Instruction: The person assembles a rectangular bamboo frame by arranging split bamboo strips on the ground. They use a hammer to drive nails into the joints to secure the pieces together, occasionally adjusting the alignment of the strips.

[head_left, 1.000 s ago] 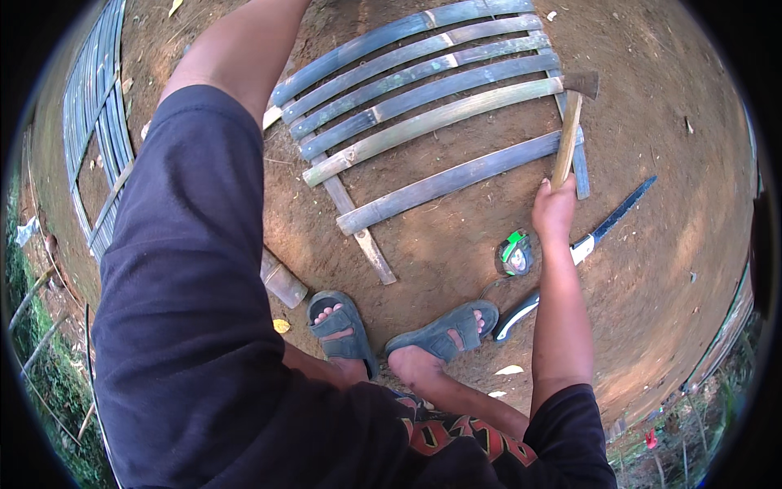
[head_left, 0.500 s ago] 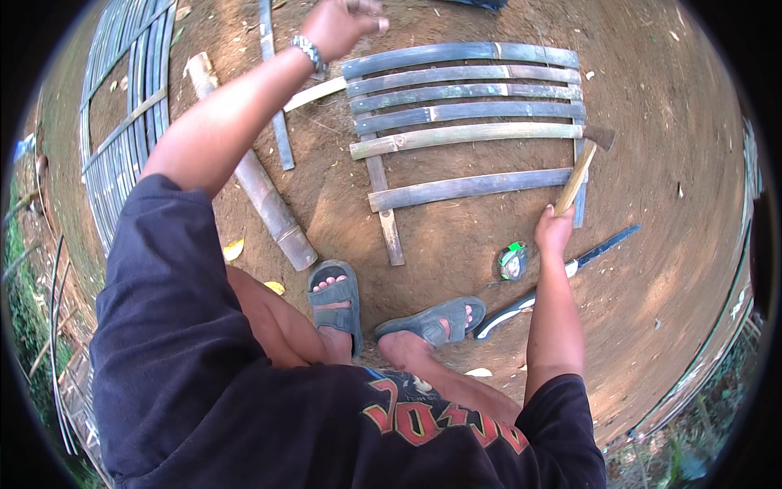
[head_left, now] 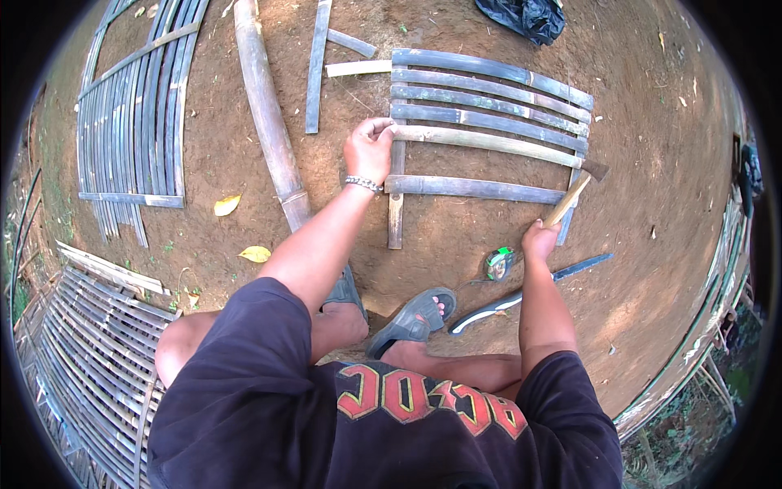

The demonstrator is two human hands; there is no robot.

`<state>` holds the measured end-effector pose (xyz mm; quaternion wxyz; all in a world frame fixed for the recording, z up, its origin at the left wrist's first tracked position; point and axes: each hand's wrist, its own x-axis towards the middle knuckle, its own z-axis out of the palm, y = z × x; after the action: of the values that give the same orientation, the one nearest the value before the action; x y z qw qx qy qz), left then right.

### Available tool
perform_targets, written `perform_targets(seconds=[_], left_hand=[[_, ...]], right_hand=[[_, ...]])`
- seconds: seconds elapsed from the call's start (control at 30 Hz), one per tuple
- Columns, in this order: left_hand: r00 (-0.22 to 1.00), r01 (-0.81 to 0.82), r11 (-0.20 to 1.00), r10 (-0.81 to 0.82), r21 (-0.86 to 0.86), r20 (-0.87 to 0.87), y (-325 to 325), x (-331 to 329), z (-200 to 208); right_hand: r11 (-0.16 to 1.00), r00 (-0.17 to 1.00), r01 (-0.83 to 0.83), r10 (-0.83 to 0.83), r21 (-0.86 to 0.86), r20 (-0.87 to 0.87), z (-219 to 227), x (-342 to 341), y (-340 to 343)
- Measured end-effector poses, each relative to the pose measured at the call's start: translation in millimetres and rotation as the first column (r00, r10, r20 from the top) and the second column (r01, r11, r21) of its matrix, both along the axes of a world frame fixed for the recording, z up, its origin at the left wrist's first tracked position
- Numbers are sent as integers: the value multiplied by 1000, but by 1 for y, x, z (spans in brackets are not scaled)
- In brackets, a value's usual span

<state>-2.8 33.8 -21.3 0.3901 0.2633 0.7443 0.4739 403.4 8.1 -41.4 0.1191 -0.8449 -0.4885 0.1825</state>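
My right hand (head_left: 541, 240) is closed round the wooden handle of a hammer (head_left: 572, 196), whose dark head lies by the right end of a tan bamboo slat (head_left: 489, 142). At that slat's left end, my left hand (head_left: 371, 152) pinches with thumb and fingers; a small thing between the fingertips would be hidden. The slat belongs to a flat bamboo rack (head_left: 489, 57) on the ground, where several greyish slats lie across two uprights. A gap separates the tan slat from the lowest slat (head_left: 481, 188).
Near my right forearm lie a green-and-black tape measure (head_left: 498, 264) and a curved saw (head_left: 529, 292). A thick bamboo pole (head_left: 267, 106) and loose strips (head_left: 318, 73) are on the left. Bamboo panels (head_left: 134, 122) lie farther left; a black plastic bag (head_left: 525, 18) is at the far edge.
My left hand has come down from beyond the rack to the tan slat's left end, its fingers now pinched. My right hand still holds the hammer by the right end. The view has shifted.
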Motion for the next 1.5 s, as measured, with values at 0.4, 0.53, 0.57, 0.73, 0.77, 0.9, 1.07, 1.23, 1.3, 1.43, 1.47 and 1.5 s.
perform_targets(seconds=[0.4, 0.53, 0.57, 0.73, 0.77, 0.9, 1.07, 1.23, 1.3, 1.43, 1.47, 1.5], left_hand=[[836, 31, 987, 62, 159, -546, -20, 11, -37], [846, -43, 988, 115, 148, -521, -26, 23, -33], [854, -60, 988, 125, 143, -504, -26, 23, -33], [862, -66, 986, 133, 153, -488, -23, 22, -36], [865, -73, 988, 132, 139, -483, -23, 23, -37], [885, -99, 990, 134, 101, -445, -22, 22, -40], [881, -110, 990, 140, 92, -451, -25, 20, -44], [908, -104, 987, 145, 125, -393, -23, 23, -38], [910, -77, 981, 142, 179, -389, -22, 24, -37], [907, -93, 965, 184, 246, -379, -23, 20, -46], [910, -104, 966, 188, 237, -370, -21, 22, -47], [902, -98, 967, 186, 236, -390, -20, 24, -46]], right_hand=[[999, 1000, -18, 19, -35, 25, -4, 9, 3], [999, 999, -33, 33, -22, 19, -15, 18, -2], [999, 999, -34, 35, -30, 13, -14, 19, -1], [998, 1000, 7, -8, -68, -24, -20, 25, -2], [996, 999, 23, -25, -83, -28, -16, 25, 0], [998, 1000, 3, -3, -65, 2, -7, 14, 2], [1000, 1000, 15, -14, -24, 25, -6, 9, 2], [999, 999, 34, -34, -16, -30, -10, 14, 1], [999, 999, 30, -31, -19, -38, -10, 18, 1], [1000, 999, 1, -1, -17, -37, -23, 25, 0], [999, 999, -38, 38, 28, -6, -33, 35, -4], [994, 996, -82, 81, 72, 24, -39, 39, -6]])
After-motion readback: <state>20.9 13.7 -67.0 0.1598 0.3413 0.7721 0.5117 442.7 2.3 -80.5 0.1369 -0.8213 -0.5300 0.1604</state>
